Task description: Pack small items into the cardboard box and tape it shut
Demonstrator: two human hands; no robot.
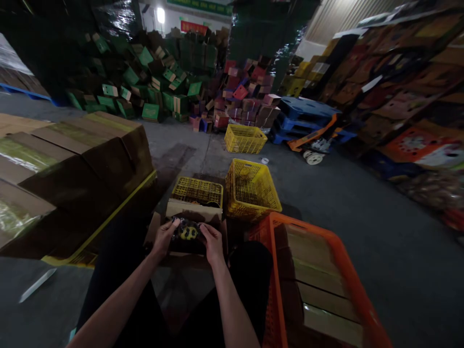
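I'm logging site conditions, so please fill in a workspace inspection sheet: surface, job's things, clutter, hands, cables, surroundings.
Surface: hard grey floor.
Job's things: shiny plastic package, dark with a yellow patch, held at the opening of a brown cardboard box.
Clutter: thin pale strip on the floor, left.
Hands: left hand and right hand grip opposite ends of the package.
Cables: nothing seen.
Surroundings: yellow plastic crates, orange plastic crate holding brown cardboard cartons, blue plastic pallets, orange pallet jack.

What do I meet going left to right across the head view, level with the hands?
Brown cartons, left hand, glossy dark packet with a yellow patch, right hand, orange crate.
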